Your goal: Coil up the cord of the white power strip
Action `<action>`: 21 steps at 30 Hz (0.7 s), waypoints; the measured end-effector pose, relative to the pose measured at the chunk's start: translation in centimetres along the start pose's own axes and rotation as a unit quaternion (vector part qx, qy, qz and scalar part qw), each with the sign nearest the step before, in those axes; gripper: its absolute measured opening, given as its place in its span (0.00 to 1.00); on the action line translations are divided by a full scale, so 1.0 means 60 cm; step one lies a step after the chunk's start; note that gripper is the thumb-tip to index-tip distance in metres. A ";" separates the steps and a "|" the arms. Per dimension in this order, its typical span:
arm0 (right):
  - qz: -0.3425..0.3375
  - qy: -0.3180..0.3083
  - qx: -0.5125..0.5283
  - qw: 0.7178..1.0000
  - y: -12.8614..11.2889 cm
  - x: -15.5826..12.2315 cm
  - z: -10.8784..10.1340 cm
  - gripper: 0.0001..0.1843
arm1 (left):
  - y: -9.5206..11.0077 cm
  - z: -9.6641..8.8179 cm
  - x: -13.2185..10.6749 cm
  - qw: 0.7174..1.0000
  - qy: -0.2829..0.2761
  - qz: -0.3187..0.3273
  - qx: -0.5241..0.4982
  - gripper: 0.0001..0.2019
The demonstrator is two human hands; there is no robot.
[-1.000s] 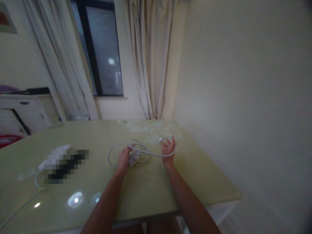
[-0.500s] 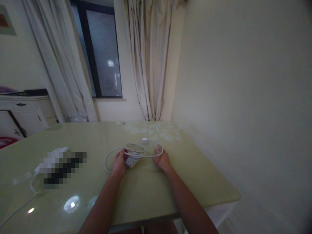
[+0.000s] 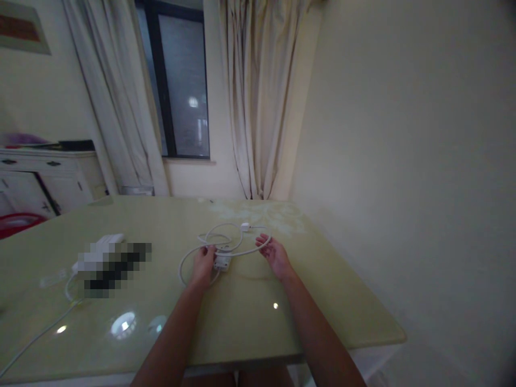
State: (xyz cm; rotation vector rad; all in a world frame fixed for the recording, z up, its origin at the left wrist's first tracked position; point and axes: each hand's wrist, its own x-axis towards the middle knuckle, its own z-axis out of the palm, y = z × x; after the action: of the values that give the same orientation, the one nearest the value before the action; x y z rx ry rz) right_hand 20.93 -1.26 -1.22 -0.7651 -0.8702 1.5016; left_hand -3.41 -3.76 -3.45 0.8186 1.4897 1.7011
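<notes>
A white power strip (image 3: 222, 262) lies on the table just right of my left hand (image 3: 203, 264). My left hand is closed, its fingertips pinching the white power cord (image 3: 245, 252), which loops out on both sides. My right hand (image 3: 276, 258) is open, palm turned inward and fingers apart, at the right end of a cord loop. The cord passes by its fingers; a firm grip does not show. Beyond the hands is the cord's white plug (image 3: 245, 227), with thinner-looking coils to its left. My left hand hides part of the strip and cord.
To the left lie a white object (image 3: 99, 252) and a black one (image 3: 116, 271), both pixelated, with a white cable (image 3: 38, 338) running to the table's near left. The glossy green table (image 3: 250, 317) meets a wall (image 3: 403, 177) on the right.
The view has turned slightly left. A cord loop has spread out behind the strip, and the loop between my hands has opened wider. My right hand's fingers show more clearly apart.
</notes>
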 end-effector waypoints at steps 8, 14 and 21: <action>0.010 0.104 0.043 0.994 -0.009 0.001 -0.007 0.12 | -0.006 0.009 -0.016 0.948 -0.123 0.170 0.239 0.15; -0.038 0.114 -0.026 0.992 0.003 0.003 0.001 0.17 | 0.004 0.018 -0.026 0.934 -0.135 0.275 0.183 0.14; -0.123 0.144 -0.215 0.958 0.016 0.005 -0.004 0.21 | 0.030 0.025 -0.050 0.947 -0.182 0.237 0.118 0.18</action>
State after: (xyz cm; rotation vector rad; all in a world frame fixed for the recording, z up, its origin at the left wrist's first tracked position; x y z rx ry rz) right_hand 20.63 -0.95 -2.16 -1.1171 -1.0396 0.9582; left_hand -0.75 -5.62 -1.50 1.6318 1.3181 1.5882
